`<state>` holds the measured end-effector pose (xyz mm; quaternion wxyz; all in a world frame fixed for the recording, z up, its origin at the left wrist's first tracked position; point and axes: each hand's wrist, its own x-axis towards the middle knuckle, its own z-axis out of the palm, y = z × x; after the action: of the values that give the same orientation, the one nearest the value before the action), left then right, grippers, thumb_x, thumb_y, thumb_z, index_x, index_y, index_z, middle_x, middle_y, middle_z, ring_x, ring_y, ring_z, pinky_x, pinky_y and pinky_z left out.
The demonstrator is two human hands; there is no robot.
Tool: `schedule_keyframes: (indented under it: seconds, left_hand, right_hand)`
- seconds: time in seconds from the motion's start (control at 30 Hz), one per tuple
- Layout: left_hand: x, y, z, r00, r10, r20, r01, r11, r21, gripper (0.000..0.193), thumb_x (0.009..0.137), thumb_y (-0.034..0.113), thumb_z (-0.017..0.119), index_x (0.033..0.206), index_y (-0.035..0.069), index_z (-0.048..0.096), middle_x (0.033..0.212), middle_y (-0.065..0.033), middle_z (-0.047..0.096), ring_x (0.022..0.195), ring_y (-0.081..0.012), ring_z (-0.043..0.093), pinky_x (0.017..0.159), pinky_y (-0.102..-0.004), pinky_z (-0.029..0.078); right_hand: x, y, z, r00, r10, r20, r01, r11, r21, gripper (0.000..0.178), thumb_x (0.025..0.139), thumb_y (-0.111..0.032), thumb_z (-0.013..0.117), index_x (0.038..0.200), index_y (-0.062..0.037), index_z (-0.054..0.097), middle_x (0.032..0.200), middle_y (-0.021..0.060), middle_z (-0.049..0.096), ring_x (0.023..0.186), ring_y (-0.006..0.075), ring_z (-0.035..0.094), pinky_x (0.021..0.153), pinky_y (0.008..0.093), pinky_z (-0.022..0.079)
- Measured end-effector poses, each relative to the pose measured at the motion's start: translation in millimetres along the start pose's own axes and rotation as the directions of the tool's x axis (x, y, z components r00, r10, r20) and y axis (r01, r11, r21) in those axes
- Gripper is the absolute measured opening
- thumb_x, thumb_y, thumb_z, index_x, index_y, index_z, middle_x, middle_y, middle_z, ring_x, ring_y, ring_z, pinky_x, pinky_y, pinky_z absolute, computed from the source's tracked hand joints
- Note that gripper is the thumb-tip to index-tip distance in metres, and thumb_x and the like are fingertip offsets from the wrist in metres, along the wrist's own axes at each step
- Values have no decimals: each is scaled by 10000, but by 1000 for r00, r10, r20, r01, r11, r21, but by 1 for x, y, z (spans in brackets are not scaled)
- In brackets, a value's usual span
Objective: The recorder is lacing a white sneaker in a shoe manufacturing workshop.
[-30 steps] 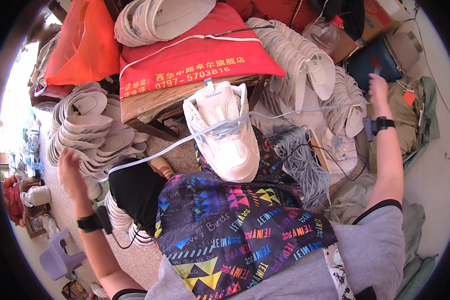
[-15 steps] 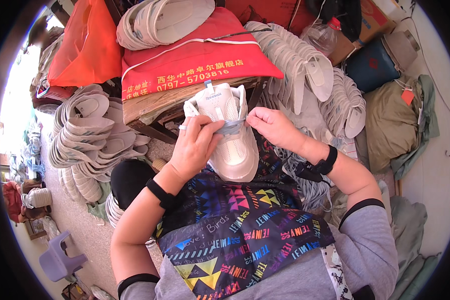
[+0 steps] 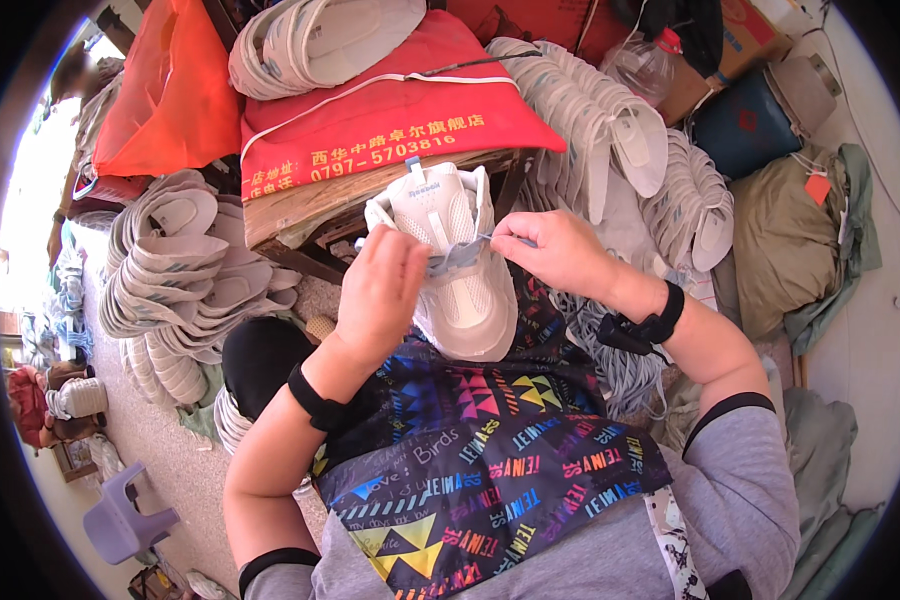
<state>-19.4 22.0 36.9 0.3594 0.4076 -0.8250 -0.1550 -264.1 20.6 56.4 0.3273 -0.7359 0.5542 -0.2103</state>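
A white shoe upper [image 3: 469, 315] with mesh panels rests toe toward me on my lap, against the front of a wooden bench. Across its lower tongue runs a flat blue-grey shoelace [image 3: 458, 258], lying loose and crumpled. My right hand [image 3: 562, 252] is at the shoe's right side, thumb and forefinger pinched on the lace. My left hand [image 3: 380, 300] is raised at the left edge of the upper, its fingers bent and close together. What lies between the left fingertips is hidden.
On the wooden bench [image 3: 300, 215] lies a red bag [image 3: 370, 120] with several stacked uppers [image 3: 355, 45] on top. More stacks stand at left [image 3: 170, 260] and right [image 3: 620, 130]. Bundled grey laces [image 3: 630, 380] hang by my right forearm. A purple stool [image 3: 128, 515] is at lower left.
My left hand has lifted off the lace and shifted up and left. The lace, flat across the tongue before, now looks looser. My right hand has barely moved and still pinches it.
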Motion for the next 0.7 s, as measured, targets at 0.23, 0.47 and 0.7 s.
schedule_keyframes:
  seconds: [0.23,0.47,0.7]
  left_hand:
    - [-26,-24,3,716,-656,238,626,454,-634,193,1005,182,533,917,20,588,725,38,523,636,-37,437,560,-225,387]
    - [-24,-5,-7,675,-649,351,708,436,-555,123,989,140,561,974,19,570,768,22,542,675,-49,492,621,-207,418]
    - [-30,-13,-3,861,-509,-15,475,813,-338,87,895,65,663,894,-16,633,766,-14,621,677,-80,573,638,-234,485]
  right_hand:
    - [15,6,0,999,-34,-22,33,997,-68,206,851,-238,633,775,-48,651,587,114,550,539,266,555,552,358,441]
    - [37,6,-3,983,52,176,-53,999,-1,213,785,-250,612,754,-44,656,643,135,599,603,295,582,588,385,466]
    - [36,-10,-12,958,-137,253,219,918,-332,148,790,-153,657,850,-19,639,794,84,618,754,303,620,678,398,497]
